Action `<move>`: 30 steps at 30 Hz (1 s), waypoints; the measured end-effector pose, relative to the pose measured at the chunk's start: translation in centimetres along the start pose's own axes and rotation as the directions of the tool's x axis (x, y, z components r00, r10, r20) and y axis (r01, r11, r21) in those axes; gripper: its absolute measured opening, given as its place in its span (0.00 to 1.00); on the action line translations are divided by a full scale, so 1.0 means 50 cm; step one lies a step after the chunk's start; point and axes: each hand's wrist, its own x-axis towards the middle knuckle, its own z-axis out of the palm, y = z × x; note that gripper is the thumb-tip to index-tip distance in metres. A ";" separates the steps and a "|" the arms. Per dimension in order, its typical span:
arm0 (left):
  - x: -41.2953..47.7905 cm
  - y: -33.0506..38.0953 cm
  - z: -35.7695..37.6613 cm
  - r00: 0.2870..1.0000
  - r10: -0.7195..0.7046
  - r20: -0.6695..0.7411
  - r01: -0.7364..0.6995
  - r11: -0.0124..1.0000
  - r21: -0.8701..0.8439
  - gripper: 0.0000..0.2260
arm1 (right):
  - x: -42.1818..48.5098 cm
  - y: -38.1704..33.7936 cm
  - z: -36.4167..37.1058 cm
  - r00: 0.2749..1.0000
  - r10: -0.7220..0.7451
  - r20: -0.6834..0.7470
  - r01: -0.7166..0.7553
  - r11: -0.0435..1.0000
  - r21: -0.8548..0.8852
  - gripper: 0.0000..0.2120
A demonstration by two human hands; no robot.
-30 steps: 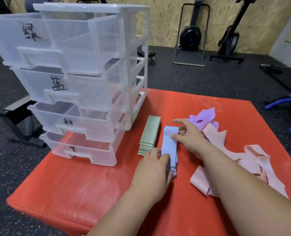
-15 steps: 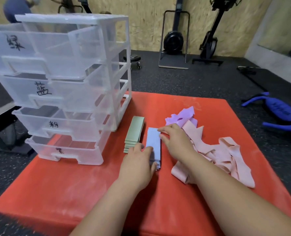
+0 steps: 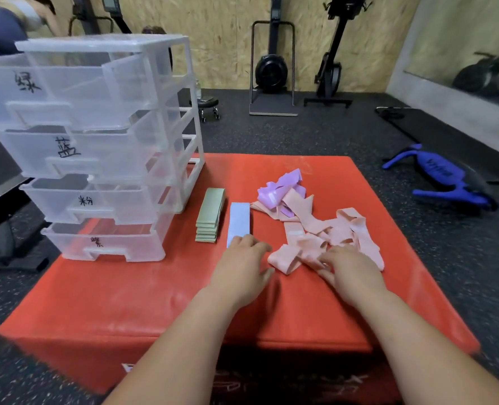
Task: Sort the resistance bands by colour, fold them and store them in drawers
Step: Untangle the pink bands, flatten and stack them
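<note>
A clear plastic drawer unit (image 3: 102, 147) with several labelled drawers pulled out stands at the back left of the red padded box (image 3: 154, 302). Beside it lie a folded stack of green bands (image 3: 211, 214) and a folded stack of blue bands (image 3: 239, 219). My left hand (image 3: 242, 267) rests with relaxed fingers on the near end of the blue stack. To the right is a loose heap of pink bands (image 3: 330, 232) with purple bands (image 3: 283, 187) at its far end. My right hand (image 3: 350, 273) lies on the near part of the pink heap, its fingers touching a pink band.
Black rubber gym flooring surrounds the box. A blue exercise tool (image 3: 444, 179) lies on the floor at right. Rowing machines (image 3: 271, 68) stand against the wooden back wall. Another person (image 3: 11, 19) is bent over at the far left.
My right hand has left the far end of the blue stack and moved right and nearer, onto the pink heap. My left hand stays at the blue stack's near end.
</note>
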 end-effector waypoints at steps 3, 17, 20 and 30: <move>-0.016 0.034 0.002 0.997 0.038 0.070 -0.041 0.999 0.035 0.22 | -0.019 0.023 -0.017 0.991 0.103 -0.083 -0.114 0.984 -0.139 0.09; -0.002 0.075 0.041 0.966 0.079 0.246 -0.113 0.985 0.128 0.26 | -0.087 0.071 -0.046 0.991 0.129 -0.017 -0.130 0.990 -0.055 0.16; 0.016 0.085 0.049 0.964 0.099 0.248 -0.111 0.993 0.035 0.23 | -0.083 0.066 -0.028 0.992 0.128 0.015 -0.128 0.992 -0.007 0.21; 0.065 0.085 0.047 0.984 0.156 0.088 -0.145 0.983 -0.116 0.21 | -0.021 0.119 -0.071 0.890 0.290 -0.352 -0.226 0.951 0.212 0.03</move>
